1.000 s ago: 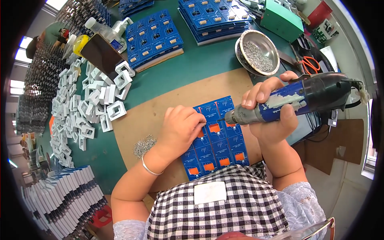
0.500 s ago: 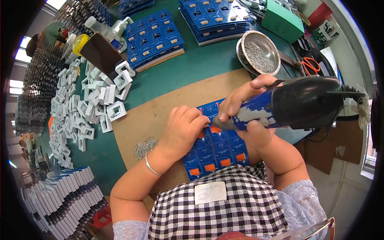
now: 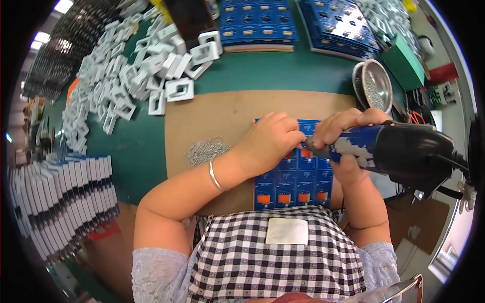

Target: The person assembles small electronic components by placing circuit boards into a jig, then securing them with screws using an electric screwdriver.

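Note:
A blue circuit-board panel [image 3: 292, 188] with rows of orange parts lies in front of me. My right hand [image 3: 343, 139] is wrapped around a blue-and-black electric screwdriver [image 3: 411, 154], held nearly level with its nose pointing left over the panel. Just beside that nose, my left hand [image 3: 273, 139] rests on the panel's upper left, fingertips pinched together. What they pinch, if anything, is too small to make out, and the driver's tip is hidden near them. Left of the panel, close to my left wrist, lies a pile of small screws [image 3: 204, 151].
Brown board [image 3: 217, 108] covers the green table [image 3: 136, 166]. White plastic frames [image 3: 179, 90] heap at the left; stacked blue panels [image 3: 260, 22] stand at the back. At the right are a metal bowl [image 3: 386, 91] of screws and a green box [image 3: 404, 63]. White-edged stacks [image 3: 65, 197] stand lower left.
The whole view has shifted, so the table's things appear moved and turned. Relative to the panel, both hands stay about where they were, the screwdriver still in my right hand.

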The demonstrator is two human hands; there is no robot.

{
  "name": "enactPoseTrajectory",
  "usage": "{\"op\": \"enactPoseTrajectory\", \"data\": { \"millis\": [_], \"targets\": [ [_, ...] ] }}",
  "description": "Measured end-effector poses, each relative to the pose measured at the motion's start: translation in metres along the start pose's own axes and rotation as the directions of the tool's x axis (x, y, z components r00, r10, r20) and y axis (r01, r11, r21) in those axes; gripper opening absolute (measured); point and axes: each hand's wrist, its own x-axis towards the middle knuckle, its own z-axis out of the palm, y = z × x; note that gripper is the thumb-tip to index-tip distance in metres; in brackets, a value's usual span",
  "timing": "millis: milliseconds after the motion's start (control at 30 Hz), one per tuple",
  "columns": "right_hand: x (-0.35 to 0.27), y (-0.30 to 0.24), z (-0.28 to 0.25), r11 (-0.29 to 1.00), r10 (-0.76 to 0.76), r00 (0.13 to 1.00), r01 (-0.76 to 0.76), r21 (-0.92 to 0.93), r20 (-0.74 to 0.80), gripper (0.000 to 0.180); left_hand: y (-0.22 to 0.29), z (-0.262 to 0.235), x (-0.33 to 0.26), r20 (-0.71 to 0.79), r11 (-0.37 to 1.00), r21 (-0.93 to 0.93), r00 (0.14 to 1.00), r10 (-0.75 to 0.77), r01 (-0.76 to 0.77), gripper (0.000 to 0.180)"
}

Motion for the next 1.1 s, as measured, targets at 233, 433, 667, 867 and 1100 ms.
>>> {"op": "enactPoseTrajectory", "data": {
  "millis": [233,433,667,867,1100],
  "targets": [
    [0.006,0.004,0.017,0.986,0.153,0.981,-0.160,-0.053,-0.116,0.060,-0.023,-0.064,-0.045,-0.248,0.968,0.154,0.956,-0.157,0.199,0.013],
    [0.003,0.012,0.006,0.997,0.072,0.996,-0.071,0.030,-0.048,0.057,-0.021,-0.077,-0.095,-0.207,0.836,0.174,0.850,-0.485,0.520,0.008],
    [-0.006,0.008,-0.009,0.952,0.196,0.924,-0.100,0.289,-0.327,0.050,-0.008,-0.061,-0.084,-0.180,0.800,0.300,0.854,-0.488,0.520,0.007],
    [-0.019,-0.013,-0.027,0.925,0.204,0.819,0.019,0.381,-0.536,0.046,-0.007,-0.065,-0.084,-0.073,0.781,0.425,0.877,-0.474,0.457,0.009],
    [-0.036,-0.045,-0.044,0.978,0.029,0.775,0.109,0.179,-0.632,0.049,0.019,-0.019,0.000,-0.073,0.991,0.080,0.992,-0.100,0.106,0.013]
  ]
}}
